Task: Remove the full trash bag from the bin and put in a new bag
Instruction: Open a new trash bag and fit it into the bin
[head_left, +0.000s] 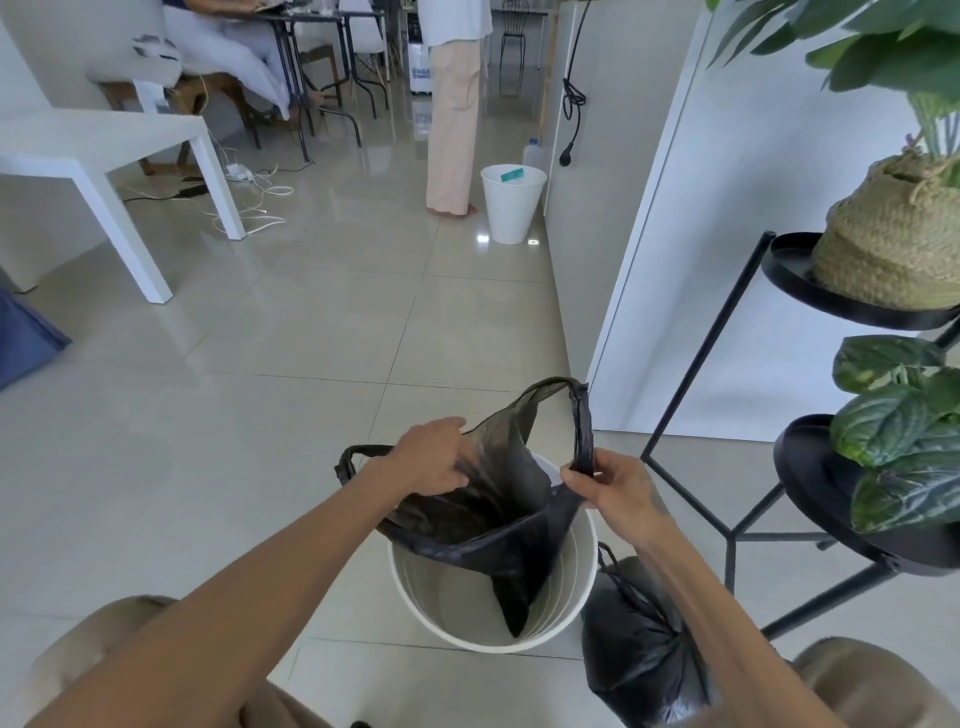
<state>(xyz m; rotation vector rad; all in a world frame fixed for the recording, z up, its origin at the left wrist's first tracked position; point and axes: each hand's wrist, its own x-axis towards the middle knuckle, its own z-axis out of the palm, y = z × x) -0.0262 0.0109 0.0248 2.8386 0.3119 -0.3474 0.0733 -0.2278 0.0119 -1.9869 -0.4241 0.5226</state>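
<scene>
A white round bin (582, 577) stands on the tiled floor just in front of me. A thin black new bag (498, 525) hangs partly inside the bin, its mouth spread open above the rim. My left hand (434, 457) grips the bag's left edge, and my right hand (618, 491) pinches its right handle loop. A tied, full black trash bag (639, 644) sits on the floor against the bin's right side.
A black metal plant stand (737, 535) with leafy plants and a woven basket is close on the right. A white wall panel (727, 234) rises behind the bin. Farther off stand a second white bin (511, 208), a person, a white table (104, 156) and loose cables.
</scene>
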